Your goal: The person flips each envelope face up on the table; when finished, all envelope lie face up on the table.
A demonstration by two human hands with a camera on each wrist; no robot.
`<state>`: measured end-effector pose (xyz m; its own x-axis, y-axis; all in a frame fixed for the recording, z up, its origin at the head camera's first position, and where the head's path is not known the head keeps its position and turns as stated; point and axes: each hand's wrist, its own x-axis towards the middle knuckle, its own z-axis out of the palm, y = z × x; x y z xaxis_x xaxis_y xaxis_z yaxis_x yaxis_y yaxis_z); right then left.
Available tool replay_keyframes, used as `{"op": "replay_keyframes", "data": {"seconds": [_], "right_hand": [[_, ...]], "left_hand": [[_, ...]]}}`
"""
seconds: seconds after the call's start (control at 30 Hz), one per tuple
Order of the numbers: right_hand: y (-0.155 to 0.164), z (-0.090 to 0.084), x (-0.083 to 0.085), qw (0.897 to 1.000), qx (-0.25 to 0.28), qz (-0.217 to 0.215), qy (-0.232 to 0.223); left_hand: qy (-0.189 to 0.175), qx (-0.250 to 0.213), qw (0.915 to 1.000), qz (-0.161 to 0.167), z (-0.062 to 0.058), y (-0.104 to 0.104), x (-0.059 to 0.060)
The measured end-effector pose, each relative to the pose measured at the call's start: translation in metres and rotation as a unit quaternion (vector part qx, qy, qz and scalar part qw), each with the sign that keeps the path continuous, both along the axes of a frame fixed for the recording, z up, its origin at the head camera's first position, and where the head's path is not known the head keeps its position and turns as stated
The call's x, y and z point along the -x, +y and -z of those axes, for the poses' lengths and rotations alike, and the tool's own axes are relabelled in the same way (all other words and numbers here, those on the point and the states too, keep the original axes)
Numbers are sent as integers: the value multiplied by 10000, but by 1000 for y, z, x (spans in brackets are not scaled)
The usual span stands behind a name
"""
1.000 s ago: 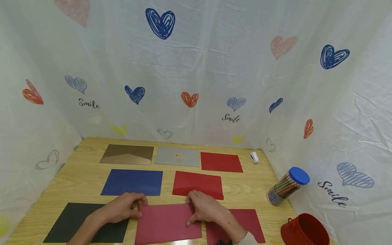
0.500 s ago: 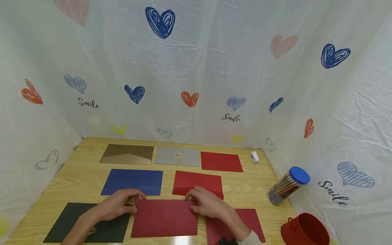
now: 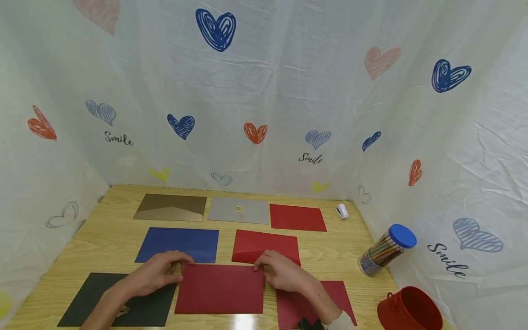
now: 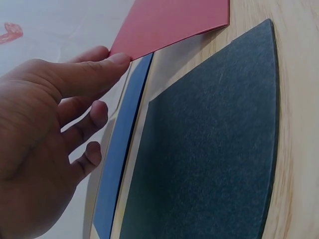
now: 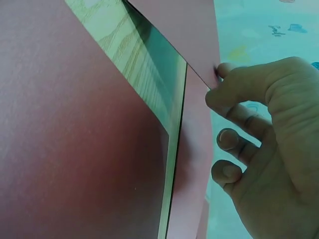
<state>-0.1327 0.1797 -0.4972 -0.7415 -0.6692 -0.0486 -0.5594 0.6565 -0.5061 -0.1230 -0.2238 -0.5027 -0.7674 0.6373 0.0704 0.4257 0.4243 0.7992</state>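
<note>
A flat, dark red rectangular card lies between the two hands at the front of the table. My left hand pinches its far left corner between thumb and forefinger, the other fingers loosely bent. My right hand pinches the far right corner the same way. In the left wrist view, the card's held edge is raised above the wood. Under the left forearm lies a black card with a small gold mark. Another dark red card is partly hidden by the right forearm.
Behind lie a blue card and a red card. Farther back are a brown card, a grey card and another red card. At right stand a white stapler, a pencil tub and a red bucket.
The dark red card has moved slightly away from me and to the left, and has straightened from its tilt. Both hands have moved with it, still pinching its far corners.
</note>
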Motion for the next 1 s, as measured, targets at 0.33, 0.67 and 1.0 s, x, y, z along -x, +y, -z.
{"op": "replay_keyframes", "data": {"seconds": [0.33,0.67,1.0], "right_hand": [[5,3,1,9997,56,-182,165],[6,5,3,9996,49,-239,123],[10,3,4,9994,276,-195,73]], "left_hand": [[25,9,10000,43,3,-6,0],[-82,-75,9999,-21,5,-6,1],[49,-366,9993,-36,2,-9,-2]]}}
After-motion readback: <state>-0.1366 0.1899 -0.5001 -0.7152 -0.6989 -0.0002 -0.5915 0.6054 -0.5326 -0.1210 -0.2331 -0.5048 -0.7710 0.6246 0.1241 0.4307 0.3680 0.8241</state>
